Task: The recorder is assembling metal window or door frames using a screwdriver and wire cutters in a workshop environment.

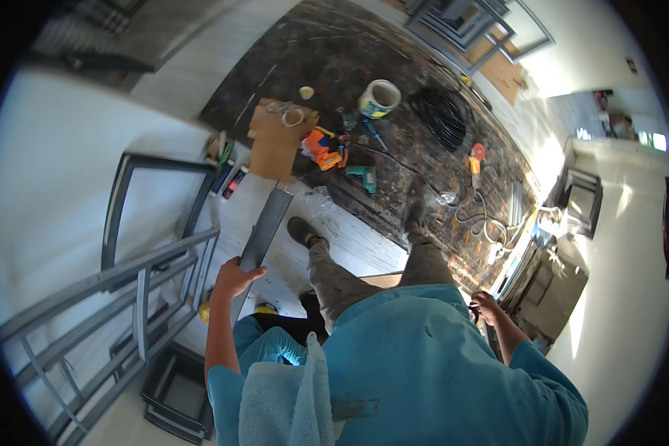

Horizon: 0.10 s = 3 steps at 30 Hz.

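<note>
My left hand (236, 279) is closed around a long, flat grey metal bar (266, 230), its thumb lying across the bar. The bar slants up and away from me, its far end beside a sheet of brown cardboard (273, 145). Out at my right side, my right hand (486, 306) is closed on a small dark item whose kind I cannot make out. A pale blue towel (286, 405) hangs over the front of my teal shirt.
Grey metal frames (137, 297) lean at left. On the dark floor sheet (223, 93) lie a white bucket (380, 99), a green power tool (363, 177), a coil of black hose (438, 119) and an angle grinder (476, 163) with its cord. Teal fabric, perhaps another person's (264, 343), shows beside me.
</note>
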Available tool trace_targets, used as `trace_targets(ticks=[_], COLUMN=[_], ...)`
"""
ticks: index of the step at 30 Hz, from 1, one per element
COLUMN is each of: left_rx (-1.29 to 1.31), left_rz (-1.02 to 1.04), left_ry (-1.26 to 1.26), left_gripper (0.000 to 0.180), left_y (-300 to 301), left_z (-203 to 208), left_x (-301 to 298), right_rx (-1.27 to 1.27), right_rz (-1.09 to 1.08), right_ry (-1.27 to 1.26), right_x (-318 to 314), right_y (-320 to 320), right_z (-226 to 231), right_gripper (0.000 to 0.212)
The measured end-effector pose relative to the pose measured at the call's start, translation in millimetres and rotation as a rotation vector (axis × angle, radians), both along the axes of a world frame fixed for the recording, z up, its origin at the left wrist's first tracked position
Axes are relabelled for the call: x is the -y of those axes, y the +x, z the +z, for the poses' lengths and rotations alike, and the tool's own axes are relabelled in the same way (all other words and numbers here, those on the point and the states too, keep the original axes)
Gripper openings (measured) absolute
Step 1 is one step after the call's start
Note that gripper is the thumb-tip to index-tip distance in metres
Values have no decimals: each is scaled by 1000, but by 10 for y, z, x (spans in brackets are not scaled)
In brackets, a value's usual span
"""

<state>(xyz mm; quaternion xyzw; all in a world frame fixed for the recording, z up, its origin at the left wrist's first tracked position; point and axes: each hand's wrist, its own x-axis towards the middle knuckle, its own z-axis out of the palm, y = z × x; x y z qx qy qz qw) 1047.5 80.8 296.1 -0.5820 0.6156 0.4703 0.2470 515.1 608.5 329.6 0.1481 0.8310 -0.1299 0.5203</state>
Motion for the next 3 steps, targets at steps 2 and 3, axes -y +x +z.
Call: trace_targets(ticks=[2, 3], left_rx=[-2, 0], left_rz=[-20, -38], left_ry=[-9, -51], left_gripper=[98, 102], left_y=[-366, -516], left_z=[170, 258], left_x=[-69, -161], right_rx=[22, 63], right_rz=[57, 39], right_ry=[-40, -55], right_x=[-102, -195], right_y=[-170, -315], right_z=[-254, -389], right_gripper=[23, 28])
